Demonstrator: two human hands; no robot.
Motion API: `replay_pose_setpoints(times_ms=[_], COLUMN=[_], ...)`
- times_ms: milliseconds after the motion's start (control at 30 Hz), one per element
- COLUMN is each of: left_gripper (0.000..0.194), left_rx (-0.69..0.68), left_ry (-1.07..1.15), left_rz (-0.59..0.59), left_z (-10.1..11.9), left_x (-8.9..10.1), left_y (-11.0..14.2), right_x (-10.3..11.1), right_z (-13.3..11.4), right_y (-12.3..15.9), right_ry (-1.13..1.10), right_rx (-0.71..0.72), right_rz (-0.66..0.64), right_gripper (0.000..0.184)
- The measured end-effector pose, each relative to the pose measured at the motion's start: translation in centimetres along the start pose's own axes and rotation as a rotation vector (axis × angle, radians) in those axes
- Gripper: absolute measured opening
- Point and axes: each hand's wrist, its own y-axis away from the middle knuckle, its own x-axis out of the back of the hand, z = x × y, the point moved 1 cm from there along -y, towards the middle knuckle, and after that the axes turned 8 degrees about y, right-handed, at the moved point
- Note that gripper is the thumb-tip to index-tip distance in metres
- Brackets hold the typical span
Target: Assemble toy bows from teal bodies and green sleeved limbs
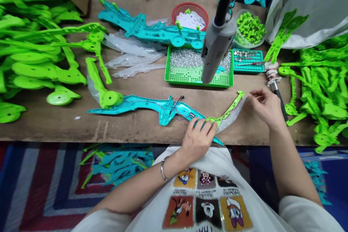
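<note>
A blue plastic toy bow body (146,102) lies along the front of the table, with thin red and dark wires and a small metal spring-like part in it. Lime-green limbs are joined at both ends: one (107,96) at left, one (232,108) at right. My left hand (199,136) rests over the right joint, fingers curled down onto the bow and hiding part of it. A translucent strip (231,119) lies beside the right limb. Just past its tip, my right hand (266,108) hovers with loosely bent fingers and nothing visible in them.
A green tray (199,83) of screws stands behind the bow, under a hanging grey electric screwdriver (219,43). Green limbs are heaped at left (40,69) and right (326,90). A red basket (178,9), a tub of green pieces (250,29) and a black-handled hammer (280,98) are also near.
</note>
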Motion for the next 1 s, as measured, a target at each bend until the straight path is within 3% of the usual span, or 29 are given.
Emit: replay_pose_setpoints(times_ms=[100,200,533,800,900,1000], left_gripper=[0.033,0.037,0.034,0.047,0.055,0.048], left_rx=[-0.005,-0.006,-0.010,0.023,0.030,0.040], left_ry=[-0.002,-0.019,-0.103,-0.008,0.012,-0.007], left_rz=[0.013,-0.002,-0.023,-0.049,-0.029,-0.021], left_z=[0.0,0.1,0.6,0.9,1.0,1.0], left_x=[-0.1,-0.1,-0.2,0.1,-0.1,-0.4], left_y=[0.2,0.2,0.1,-0.1,-0.2,-0.3], right_x=[-0.6,-1.8,-2.9,-2.9,-3.3,-3.6], right_z=[2.4,3.1,2.8,1.7,1.4,1.3], right_y=[-1.0,-1.3,-1.4,-1.5,-1.6,-1.7], right_ry=[0.021,-0.030,-0.233,-0.608,-0.630,-0.626], right_rx=[-0.049,-0.037,-0.145,-0.275,-0.302,-0.323], right_rz=[-0.049,-0.059,-0.168,-0.176,-0.168,-0.169], right_gripper=[0.033,0.033,0.033,0.034,0.034,0.034])
